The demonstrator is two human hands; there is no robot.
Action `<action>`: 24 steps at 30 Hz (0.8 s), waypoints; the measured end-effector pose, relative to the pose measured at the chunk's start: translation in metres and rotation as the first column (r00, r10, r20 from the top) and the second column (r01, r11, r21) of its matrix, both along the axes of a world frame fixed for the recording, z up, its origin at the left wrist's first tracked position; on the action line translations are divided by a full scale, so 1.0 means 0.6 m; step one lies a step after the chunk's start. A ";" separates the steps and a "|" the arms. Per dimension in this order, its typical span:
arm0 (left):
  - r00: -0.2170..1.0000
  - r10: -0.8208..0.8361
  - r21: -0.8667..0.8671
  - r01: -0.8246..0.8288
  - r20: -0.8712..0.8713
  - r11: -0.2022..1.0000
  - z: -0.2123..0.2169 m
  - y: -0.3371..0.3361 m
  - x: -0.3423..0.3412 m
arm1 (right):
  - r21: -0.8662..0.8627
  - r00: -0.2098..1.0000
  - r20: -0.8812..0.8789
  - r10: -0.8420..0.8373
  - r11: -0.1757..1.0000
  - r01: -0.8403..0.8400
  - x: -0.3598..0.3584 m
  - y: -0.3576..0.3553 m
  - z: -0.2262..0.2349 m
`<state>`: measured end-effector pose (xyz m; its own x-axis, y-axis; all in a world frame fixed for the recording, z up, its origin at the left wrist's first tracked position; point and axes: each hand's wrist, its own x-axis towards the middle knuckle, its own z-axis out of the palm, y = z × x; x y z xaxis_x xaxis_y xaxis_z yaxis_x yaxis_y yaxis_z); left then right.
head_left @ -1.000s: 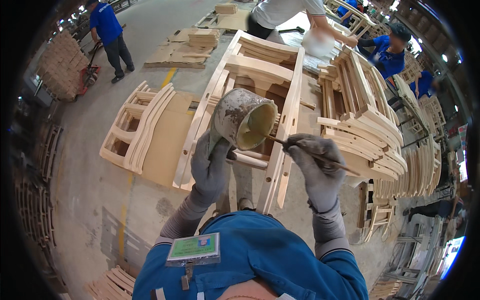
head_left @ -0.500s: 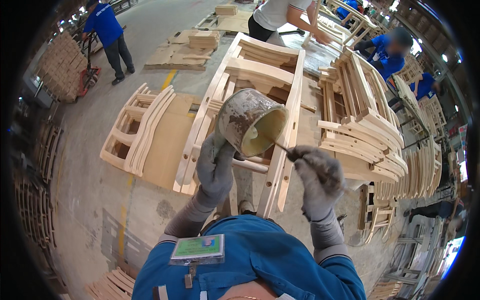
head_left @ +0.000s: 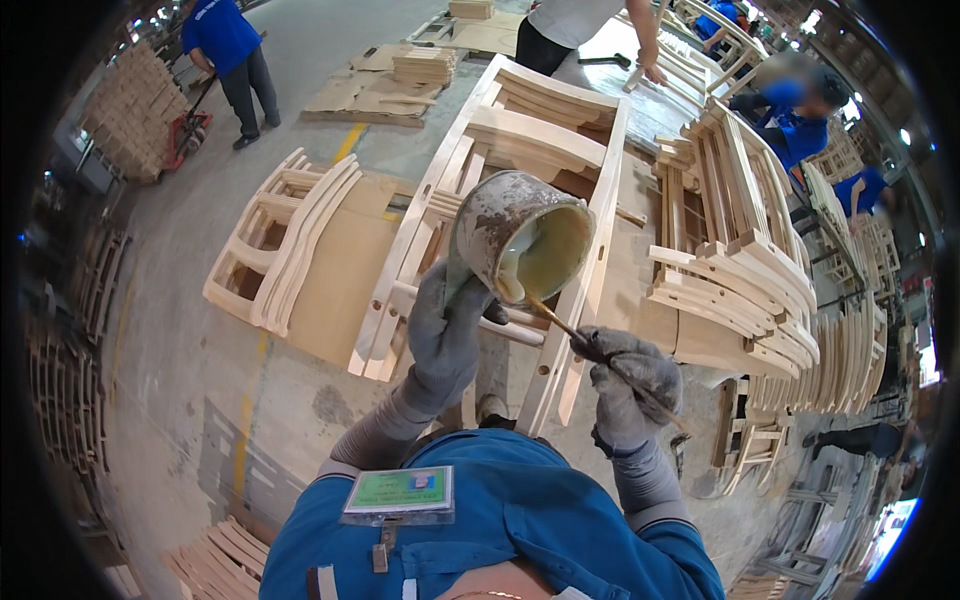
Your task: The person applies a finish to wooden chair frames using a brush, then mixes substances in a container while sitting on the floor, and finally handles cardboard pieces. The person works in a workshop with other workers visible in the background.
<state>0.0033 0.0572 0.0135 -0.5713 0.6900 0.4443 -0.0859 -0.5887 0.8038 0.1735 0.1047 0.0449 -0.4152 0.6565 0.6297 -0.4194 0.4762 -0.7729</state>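
My left hand [head_left: 445, 325], in a grey glove, is closed on a stained round pot [head_left: 482, 225]. The pot tips toward me and to the right, so its pale, glue-like contents [head_left: 550, 250] show inside. A thin stick [head_left: 562, 325] is pinched in my gloved right hand [head_left: 632, 380]. Its far tip meets the lower rim of the pot; its other end sticks out behind my fingers. Under the pot, a stack of pale wooden chair frames [head_left: 545, 125] stretches away from me, with round holes in the near ends of its rails.
More chair frames [head_left: 290, 235] lie on cardboard at the left, and a tall pile of curved wooden parts [head_left: 735, 260] stands at the right. One person in blue [head_left: 220, 45] is beside a pallet jack at the far left. Other workers stand at the far right.
The stick's tip has shifted from inside the pot to its lower rim, and my right hand has turned and dropped slightly. The pot sits a little farther right in view.
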 end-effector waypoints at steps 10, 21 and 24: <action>0.960 0.278 -0.358 -0.244 0.047 0.902 -0.096 0.027 -0.035 | -0.467 0.986 0.149 -0.078 0.873 0.140 -0.014 0.188 -0.015; 0.893 0.419 -0.590 -0.251 0.165 0.768 -0.130 -0.052 -0.076 | -0.004 0.513 0.858 -0.034 0.997 0.073 -0.064 0.451 -0.137; 0.871 0.472 -0.626 -0.292 0.138 0.723 -0.132 -0.059 -0.082 | -0.027 0.461 0.887 0.000 0.998 0.052 -0.075 0.459 -0.159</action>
